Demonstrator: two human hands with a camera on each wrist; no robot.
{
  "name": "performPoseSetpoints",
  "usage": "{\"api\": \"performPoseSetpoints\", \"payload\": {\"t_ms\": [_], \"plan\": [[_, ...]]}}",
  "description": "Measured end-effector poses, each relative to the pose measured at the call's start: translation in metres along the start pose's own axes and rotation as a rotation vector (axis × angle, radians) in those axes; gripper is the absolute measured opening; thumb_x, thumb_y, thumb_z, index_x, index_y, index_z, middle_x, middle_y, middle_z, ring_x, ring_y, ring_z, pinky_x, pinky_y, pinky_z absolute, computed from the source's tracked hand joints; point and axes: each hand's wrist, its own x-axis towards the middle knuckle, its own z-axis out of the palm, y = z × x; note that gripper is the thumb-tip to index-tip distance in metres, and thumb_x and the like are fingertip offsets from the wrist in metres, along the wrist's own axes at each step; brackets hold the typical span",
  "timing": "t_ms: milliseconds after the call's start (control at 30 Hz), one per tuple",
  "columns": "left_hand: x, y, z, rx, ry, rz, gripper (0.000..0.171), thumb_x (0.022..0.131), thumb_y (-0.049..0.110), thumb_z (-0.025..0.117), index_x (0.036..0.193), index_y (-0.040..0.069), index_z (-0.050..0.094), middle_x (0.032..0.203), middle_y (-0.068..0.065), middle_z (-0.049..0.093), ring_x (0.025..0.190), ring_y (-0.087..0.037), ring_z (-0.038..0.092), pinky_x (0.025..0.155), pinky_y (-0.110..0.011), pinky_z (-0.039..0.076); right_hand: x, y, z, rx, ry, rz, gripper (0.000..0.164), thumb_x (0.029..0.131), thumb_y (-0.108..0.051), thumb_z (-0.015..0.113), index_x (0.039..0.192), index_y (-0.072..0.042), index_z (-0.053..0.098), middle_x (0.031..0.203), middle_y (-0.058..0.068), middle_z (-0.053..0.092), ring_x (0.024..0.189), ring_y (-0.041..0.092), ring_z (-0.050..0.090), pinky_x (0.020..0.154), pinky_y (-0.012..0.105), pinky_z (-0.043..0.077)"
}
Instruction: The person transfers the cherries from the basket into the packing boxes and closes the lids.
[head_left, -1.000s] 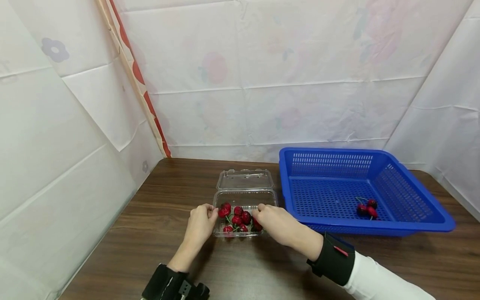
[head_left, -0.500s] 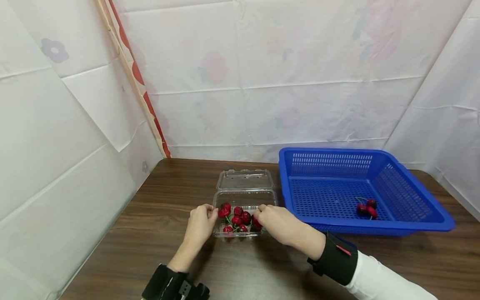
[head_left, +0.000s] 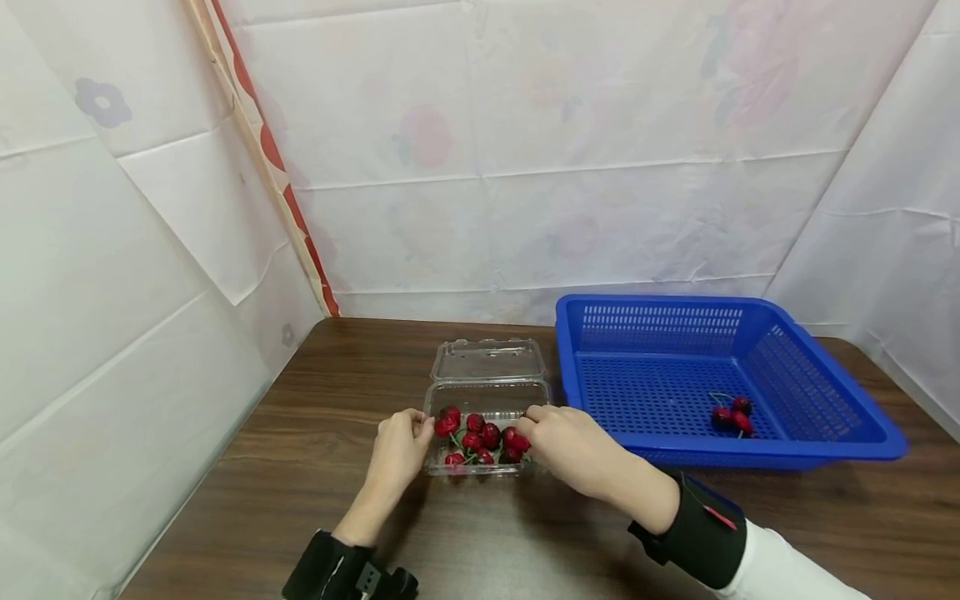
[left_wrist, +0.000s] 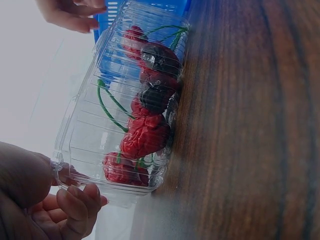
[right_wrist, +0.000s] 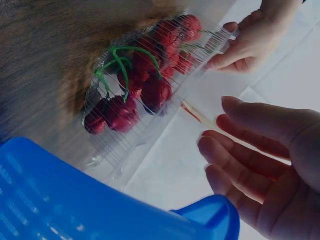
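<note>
Clear plastic makes the punnet point(head_left: 487, 396) look light and bendy — probably best steadied by its rim point(head_left: 472, 469), where the left hand point(head_left: 400, 454) pinches it. Cherries point(head_left: 491, 435) lie inside, likely easiest by their stems point(left_wrist: 100, 83); the right hand point(head_left: 576, 450), relaxed and empty, hovers at the punnet's right end.

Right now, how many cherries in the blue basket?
3 visible, clustered near the front wall of the blue basket: left cherry, rear cherry, front cherry. More may be hidden beneath or behind the rim.
</note>
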Motion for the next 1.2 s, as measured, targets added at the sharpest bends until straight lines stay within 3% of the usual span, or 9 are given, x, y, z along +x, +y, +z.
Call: {"api": "performPoseSetpoints", "payload": {"t_ms": [267, 700, 967, 1200], "plan": [[0.001, -0.002, 0.001, -0.007, -0.004, -0.012, 0.015, 0.084, 0.008, 0.055, 0.080, -0.005, 0.062, 0.055, 0.000, 0.052, 0.046, -0.009, 0.042, 0.045, -0.025, 0.037, -0.009, 0.002, -0.009, 0.095, 0.130, 0.064, 0.012, 0.074, -0.013, 0.069, 0.082, -0.009, 0.061, 0.075, -0.002, 0.054, 0.064, 0.012, 0.053, 0.057, 0.025, 0.045], [0.002, -0.002, 0.002, -0.013, -0.019, -0.023, 0.017, 0.085, 0.009, 0.054, 0.082, -0.005, 0.062, 0.058, -0.002, 0.055, 0.047, -0.009, 0.044, 0.045, -0.025, 0.038, -0.027, 0.016, -0.021, 0.161, 0.252, 0.163, 0.015, 0.073, -0.009, 0.071, 0.082, -0.009, 0.059, 0.075, -0.004, 0.054, 0.061, 0.006, 0.049, 0.053, 0.022, 0.042], [0.002, -0.003, 0.002, -0.011, -0.011, -0.013, 0.016, 0.084, 0.009, 0.054, 0.081, -0.006, 0.061, 0.056, -0.001, 0.054, 0.046, -0.009, 0.044, 0.044, -0.025, 0.037, -0.038, 0.028, -0.025, 0.169, 0.243, 0.280, 0.016, 0.073, -0.009, 0.071, 0.085, -0.008, 0.060, 0.079, -0.002, 0.058, 0.067, 0.010, 0.055, 0.056, 0.024, 0.045], [0.001, -0.003, 0.002, -0.013, -0.009, -0.012, 0.016, 0.084, 0.009, 0.054, 0.081, -0.005, 0.062, 0.055, 0.001, 0.052, 0.045, -0.009, 0.043, 0.044, -0.025, 0.037, -0.048, 0.040, -0.028, 0.169, 0.232, 0.331, 0.017, 0.073, -0.008, 0.071, 0.086, -0.007, 0.060, 0.078, 0.001, 0.058, 0.067, 0.013, 0.056, 0.055, 0.027, 0.045]]}}
